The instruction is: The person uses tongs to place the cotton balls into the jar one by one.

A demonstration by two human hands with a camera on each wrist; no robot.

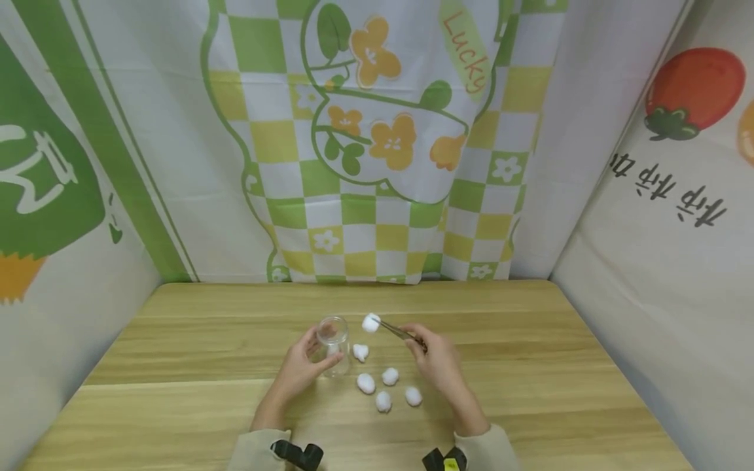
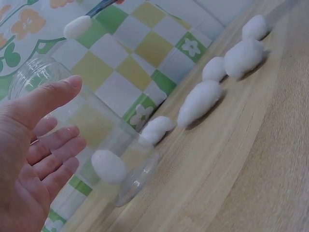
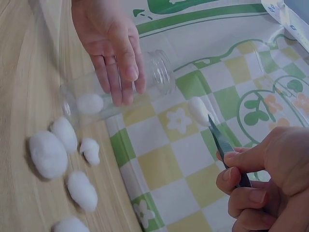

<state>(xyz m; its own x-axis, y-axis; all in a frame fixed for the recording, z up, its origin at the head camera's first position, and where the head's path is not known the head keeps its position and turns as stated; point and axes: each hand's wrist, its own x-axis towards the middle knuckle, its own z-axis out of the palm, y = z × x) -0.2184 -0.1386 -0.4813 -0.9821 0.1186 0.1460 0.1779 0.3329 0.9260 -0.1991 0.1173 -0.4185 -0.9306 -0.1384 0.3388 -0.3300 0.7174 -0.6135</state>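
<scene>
My left hand (image 1: pixel 299 364) holds a clear jar (image 1: pixel 334 332) upright on the table, thumb on one side and fingers on the other. One cotton ball (image 2: pixel 108 166) lies inside at its bottom. In my right hand (image 1: pixel 437 356) is a pair of tweezers (image 3: pixel 221 140), gripped between thumb and fingers. Their tips pinch a white cotton ball (image 3: pixel 198 110), raised above the table to the right of the jar's mouth. Beside the jar's base lies a lumpy cotton ball (image 1: pixel 360 352), and nearer my body several more, among them one cotton ball (image 1: pixel 366 383) left of the others.
The wooden table (image 1: pixel 194 366) reaches back to a checked green and yellow curtain (image 1: pixel 365 216). Printed cloth hangs at both sides, with a tomato picture (image 1: pixel 695 88) on the right one. Black wrist mounts (image 1: pixel 297 454) sit by the sleeves.
</scene>
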